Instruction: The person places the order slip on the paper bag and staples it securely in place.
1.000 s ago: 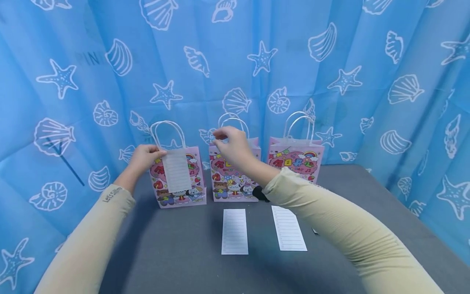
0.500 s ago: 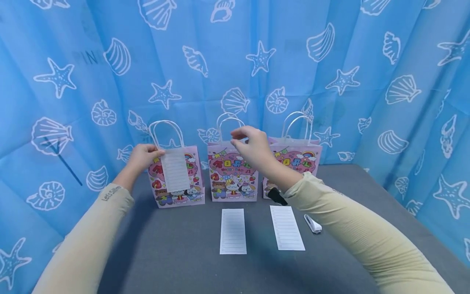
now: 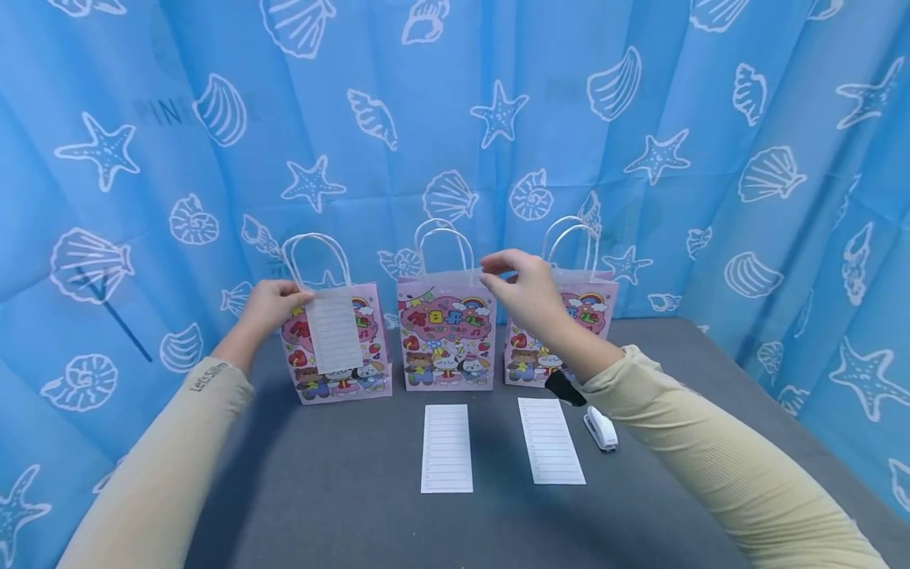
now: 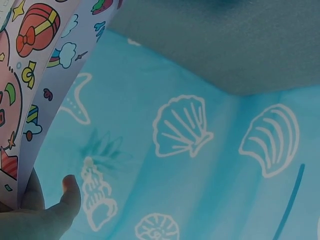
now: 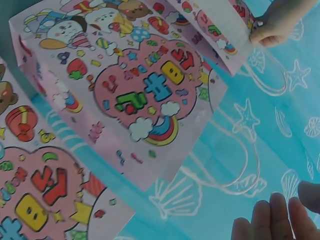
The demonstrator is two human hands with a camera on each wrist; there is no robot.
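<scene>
White lined paper slip (image 3: 334, 332), between eight and nine o'clock: pinched by the left hand (image 3: 266, 307) before a pink cartoon-printed paper bag (image 3: 373, 344). Right hand (image 3: 528, 291), fingers loosely curved, nothing held: shifted toward three o'clock, the middle bag (image 3: 446, 344) being uncovered; pinched slip judged left to one hand. Counted: pink bags, three; lined slips, three, two laid flat at six (image 3: 446, 448) and five (image 3: 551, 441); white stapler-like tool (image 3: 600, 429), one, past four; hands, two.

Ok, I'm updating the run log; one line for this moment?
left hand: pinches lined slip over leftmost bag's front | right hand: raised, empty | table: two slips, stapler
</scene>
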